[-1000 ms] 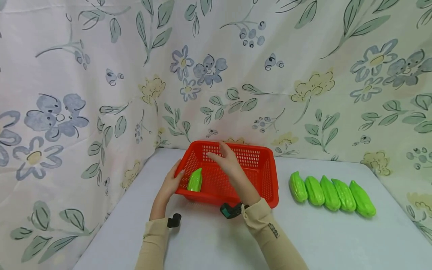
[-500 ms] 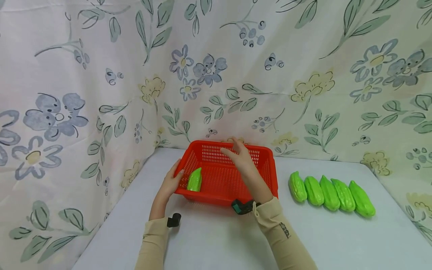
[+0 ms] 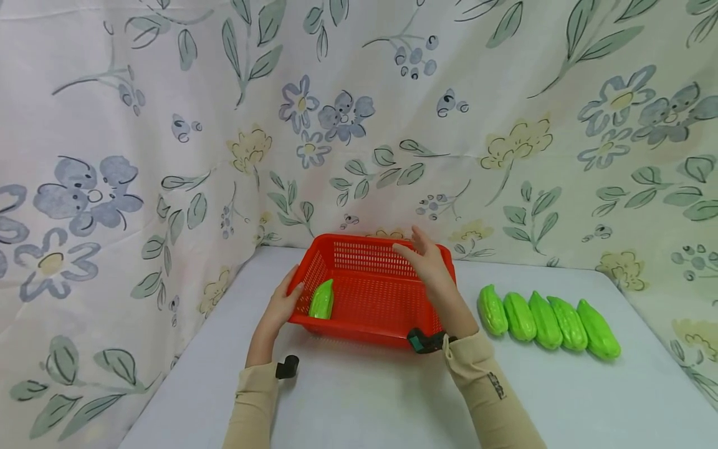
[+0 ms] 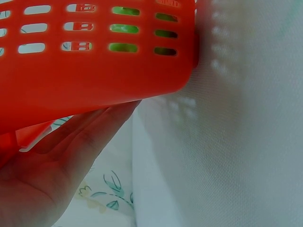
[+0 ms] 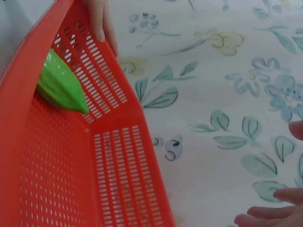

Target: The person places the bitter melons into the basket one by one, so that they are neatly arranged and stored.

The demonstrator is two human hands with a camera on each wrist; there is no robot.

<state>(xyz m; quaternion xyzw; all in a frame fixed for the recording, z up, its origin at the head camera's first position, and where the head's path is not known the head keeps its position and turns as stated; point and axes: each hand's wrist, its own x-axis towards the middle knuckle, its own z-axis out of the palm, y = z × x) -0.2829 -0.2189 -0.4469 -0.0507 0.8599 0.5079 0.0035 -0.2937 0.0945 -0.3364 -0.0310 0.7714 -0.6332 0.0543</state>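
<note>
A red plastic basket [image 3: 370, 299] with slotted walls stands on the white table. My left hand [image 3: 282, 304] grips its left rim, thumb over the edge and fingers along the outer wall; the left wrist view shows this hand [image 4: 61, 156] against the wall from below. A bright green bitter melon [image 3: 322, 300] lies inside at the left end; its pointed tip shows in the right wrist view. My right hand [image 3: 434, 268] hovers over the basket's right side, holding nothing, thumb and fingers spread apart.
Several more green bitter melons [image 3: 548, 321] lie side by side in a row on the table [image 3: 561, 399], right of the basket. A floral cloth [image 3: 392, 125] hangs behind and along the left side of the table.
My right hand has moved rightward, from above the basket's middle to above its right side. The left hand stays on the left rim, and the bitter melons lie where they were.
</note>
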